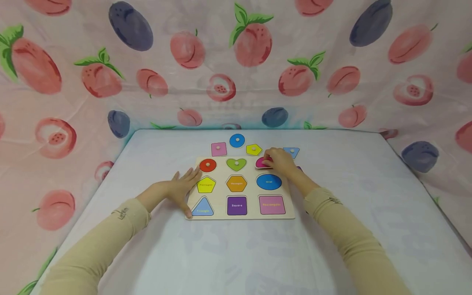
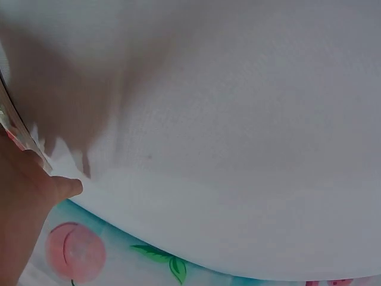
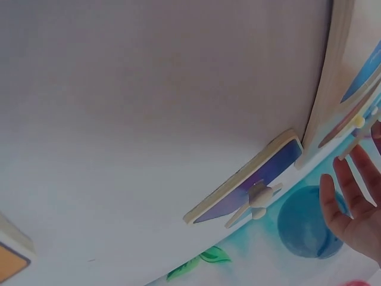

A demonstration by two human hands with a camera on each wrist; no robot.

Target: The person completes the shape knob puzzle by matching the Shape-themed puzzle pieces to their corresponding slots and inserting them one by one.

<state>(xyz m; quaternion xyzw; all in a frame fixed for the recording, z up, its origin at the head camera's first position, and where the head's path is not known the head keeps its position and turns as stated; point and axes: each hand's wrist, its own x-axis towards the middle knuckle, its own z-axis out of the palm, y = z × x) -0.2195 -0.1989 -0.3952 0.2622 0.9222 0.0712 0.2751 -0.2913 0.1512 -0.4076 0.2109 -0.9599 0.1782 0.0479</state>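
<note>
A wooden shape puzzle board (image 1: 220, 200) lies on the white table. My left hand (image 1: 180, 190) rests at its left edge, fingers spread. In the left wrist view that hand (image 2: 27, 196) shows only in part. With my right hand (image 1: 281, 162) I pinch a magenta knobbed puzzle piece (image 1: 260, 164) over the board's top right recess; its edge looks slightly raised, and my fingers hide part of it. The right wrist view has the right hand (image 3: 357, 205) at its right edge. A red circle (image 1: 207, 169) and a green heart (image 1: 232, 163), both knobbed, sit in the top row.
Behind the board lie a pink square piece (image 1: 215, 152), a blue circle (image 1: 237, 144), a yellow pentagon (image 1: 250, 151) and a light blue triangle (image 1: 291, 155). A purple piece (image 3: 238, 199) lies beside the board's right edge. An orange piece (image 3: 9, 262) shows in the right wrist view.
</note>
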